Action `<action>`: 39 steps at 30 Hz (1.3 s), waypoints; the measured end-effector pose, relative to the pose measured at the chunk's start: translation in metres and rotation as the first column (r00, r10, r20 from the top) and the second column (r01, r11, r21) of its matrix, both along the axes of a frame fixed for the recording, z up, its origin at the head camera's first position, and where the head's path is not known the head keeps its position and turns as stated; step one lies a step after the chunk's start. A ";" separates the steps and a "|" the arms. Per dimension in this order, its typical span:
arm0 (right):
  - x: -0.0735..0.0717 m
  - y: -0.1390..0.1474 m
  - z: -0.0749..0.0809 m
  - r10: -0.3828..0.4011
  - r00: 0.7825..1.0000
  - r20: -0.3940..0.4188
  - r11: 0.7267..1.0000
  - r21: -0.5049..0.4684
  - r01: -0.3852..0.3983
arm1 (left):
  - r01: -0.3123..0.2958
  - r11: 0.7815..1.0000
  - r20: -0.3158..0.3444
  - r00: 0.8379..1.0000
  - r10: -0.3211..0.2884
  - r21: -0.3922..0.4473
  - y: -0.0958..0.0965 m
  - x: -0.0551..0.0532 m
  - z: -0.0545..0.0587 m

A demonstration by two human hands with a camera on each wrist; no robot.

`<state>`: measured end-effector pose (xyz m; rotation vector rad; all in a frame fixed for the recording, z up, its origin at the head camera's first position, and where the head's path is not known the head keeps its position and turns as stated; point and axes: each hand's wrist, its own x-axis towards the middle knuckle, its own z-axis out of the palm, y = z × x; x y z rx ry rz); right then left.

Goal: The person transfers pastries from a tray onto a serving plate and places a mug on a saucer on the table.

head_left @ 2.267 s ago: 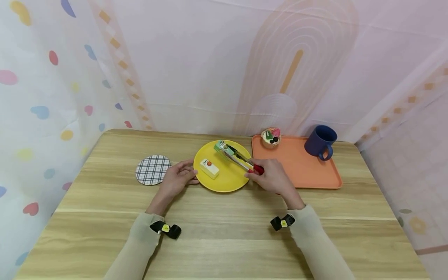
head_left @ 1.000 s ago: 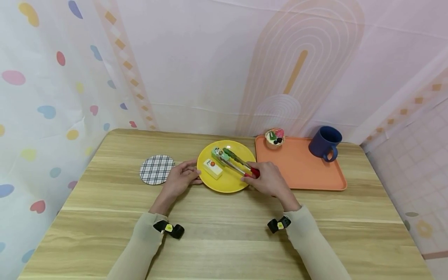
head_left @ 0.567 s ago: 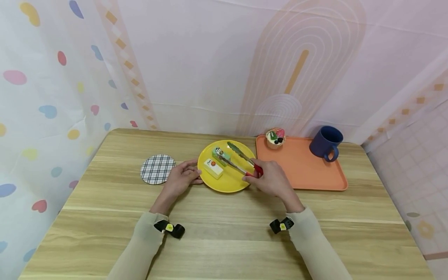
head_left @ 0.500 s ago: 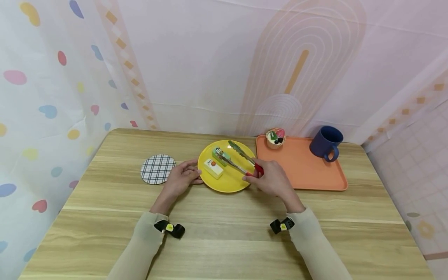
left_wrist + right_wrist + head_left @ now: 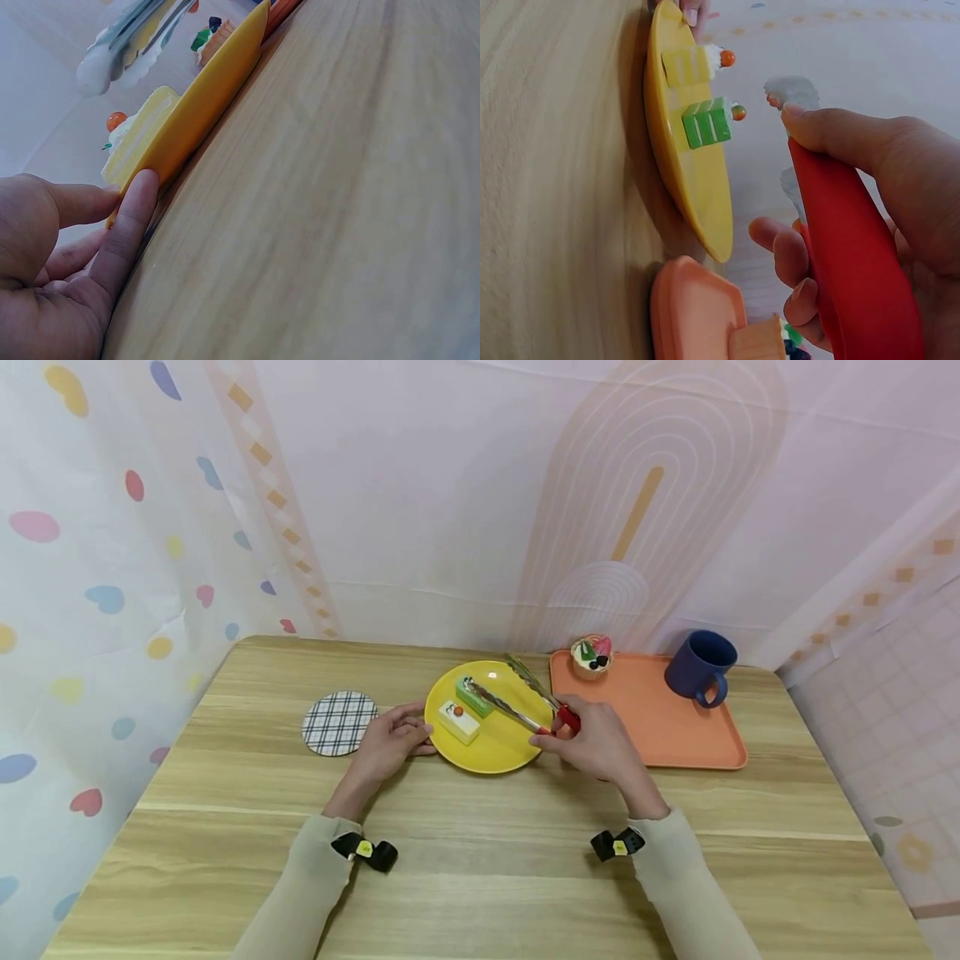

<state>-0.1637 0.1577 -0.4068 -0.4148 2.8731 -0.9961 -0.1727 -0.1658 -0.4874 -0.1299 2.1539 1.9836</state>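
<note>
The fingers of the left hand (image 5: 384, 747) pinch the rim of a round yellow plate (image 5: 495, 757) on the wood-grain surface (image 5: 480, 868), and those of the right hand (image 5: 600, 743) curl round red-handled metal tongs (image 5: 513, 713), jaws parted above the green layered rectangular cake (image 5: 707, 124) and cream-yellow rectangular cake (image 5: 459, 723) on the plate. A low sideways swing could knock the green cake into its neighbour, and uneven pinching might tilt the plate. Marks on the small yellow wrist tags (image 5: 364, 848) are illegible; no brand shows.

plaid coaster (image 5: 339, 723) on table (image 5: 487, 877) | blue mug (image 5: 690, 668), cupcake (image 5: 591, 658) on orange tray (image 5: 667, 735)
</note>
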 end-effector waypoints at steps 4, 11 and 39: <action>0.001 0.004 0.002 -0.016 1.000 -0.021 1.000 0.009 0.016 | -0.004 1.000 0.001 1.000 0.004 -0.005 0.000 0.001 0.000; 0.001 0.011 0.005 -0.029 0.998 -0.061 1.000 0.010 0.030 | 0.000 1.000 -0.006 1.000 0.000 0.001 0.000 0.001 0.000; 0.005 0.030 0.010 -0.147 0.985 -0.090 0.988 -0.054 0.143 | -0.003 1.000 -0.025 1.000 0.003 0.007 0.001 0.001 -0.002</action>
